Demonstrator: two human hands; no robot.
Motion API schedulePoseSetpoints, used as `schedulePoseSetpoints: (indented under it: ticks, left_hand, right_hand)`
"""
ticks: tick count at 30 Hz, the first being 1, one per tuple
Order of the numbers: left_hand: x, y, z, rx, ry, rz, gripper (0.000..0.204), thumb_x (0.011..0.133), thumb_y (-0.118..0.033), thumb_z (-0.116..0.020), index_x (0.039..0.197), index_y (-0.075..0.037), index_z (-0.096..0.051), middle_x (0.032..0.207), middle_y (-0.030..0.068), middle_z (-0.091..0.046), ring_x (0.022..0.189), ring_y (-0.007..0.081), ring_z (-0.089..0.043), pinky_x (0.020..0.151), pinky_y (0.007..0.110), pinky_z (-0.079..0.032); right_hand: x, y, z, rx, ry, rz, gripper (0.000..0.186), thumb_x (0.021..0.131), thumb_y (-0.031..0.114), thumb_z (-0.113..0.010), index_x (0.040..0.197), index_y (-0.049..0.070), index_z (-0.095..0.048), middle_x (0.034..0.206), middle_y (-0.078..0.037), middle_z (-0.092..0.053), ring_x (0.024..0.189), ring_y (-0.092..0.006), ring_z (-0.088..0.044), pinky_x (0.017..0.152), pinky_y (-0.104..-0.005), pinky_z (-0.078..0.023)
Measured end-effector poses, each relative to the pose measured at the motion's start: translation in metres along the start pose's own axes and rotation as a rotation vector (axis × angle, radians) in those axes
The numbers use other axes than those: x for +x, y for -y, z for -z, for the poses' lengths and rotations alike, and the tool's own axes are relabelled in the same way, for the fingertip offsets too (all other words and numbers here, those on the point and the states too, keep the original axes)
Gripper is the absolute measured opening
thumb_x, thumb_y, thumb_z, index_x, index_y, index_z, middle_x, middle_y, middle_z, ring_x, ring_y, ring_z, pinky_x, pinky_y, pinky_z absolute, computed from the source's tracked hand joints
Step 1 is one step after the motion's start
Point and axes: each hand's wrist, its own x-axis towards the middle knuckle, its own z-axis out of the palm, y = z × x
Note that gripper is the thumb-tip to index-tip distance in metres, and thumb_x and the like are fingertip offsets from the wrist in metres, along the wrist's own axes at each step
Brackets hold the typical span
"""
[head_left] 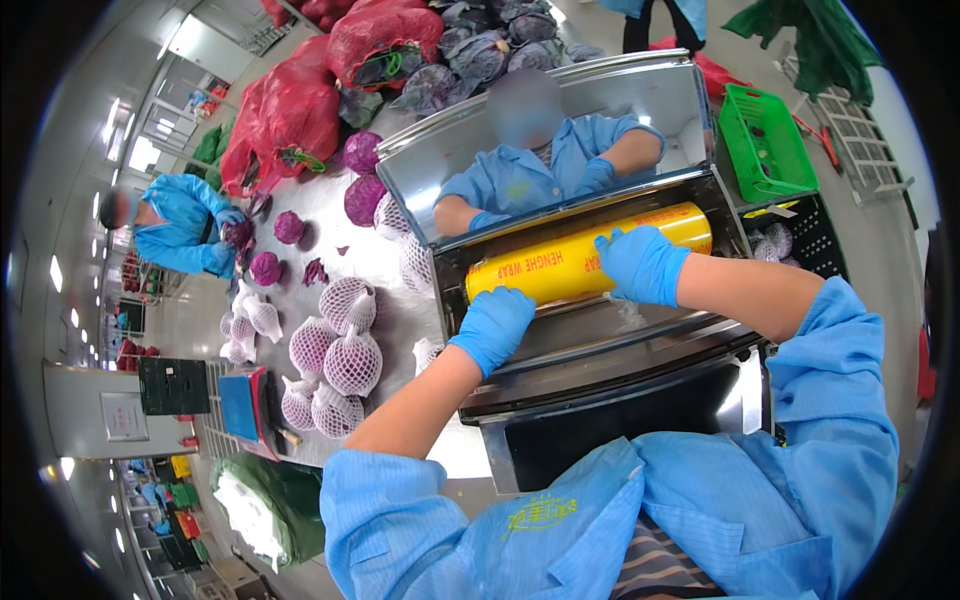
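Meanwhile, I watch both gloved hands at the yellow film roll (560, 268) lying crosswise in the wrapping machine (600, 350): right hand (640, 264) grasping it, left hand (494, 327) pressing flat just below.

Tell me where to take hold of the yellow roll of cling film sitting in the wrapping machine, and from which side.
Grip the yellow film roll around its barrel near the two ends, coming down from above. It lies lengthwise in the steel wrapping machine, whose raised lid closes off the far side. The left hand and right hand already rest there.
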Motion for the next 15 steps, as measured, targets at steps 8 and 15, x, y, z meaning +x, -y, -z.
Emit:
schedulePoseSetpoints:
  ticks: [8, 15]
  left_hand:
    - [0.009, -0.01, 0.005, 0.008, 0.01, -0.051, 0.009, 0.074, -0.011, -0.062, 0.082, -0.013, -0.066, 0.072, 0.007, -0.062, 0.067, 0.0248, -0.065, 0.052, 0.038, -0.052]
    - [0.013, -0.016, 0.001, -0.138, -0.002, 0.051, 0.011, 0.078, -0.009, -0.061, 0.087, -0.011, -0.068, 0.078, 0.011, -0.065, 0.071, 0.0276, -0.066, 0.057, 0.038, -0.054]
  right_hand:
    - [0.083, 0.049, 0.03, 0.524, -0.266, 0.127, 0.045, 0.092, 0.043, -0.052, 0.101, 0.003, -0.071, 0.101, -0.022, -0.068, 0.096, -0.0371, -0.066, 0.087, -0.0461, -0.051]
    - [0.173, 0.084, -0.004, 0.66, -0.194, 0.092, 0.038, 0.093, 0.036, -0.052, 0.108, 0.006, -0.07, 0.108, -0.022, -0.067, 0.101, -0.0381, -0.064, 0.09, -0.045, -0.05]
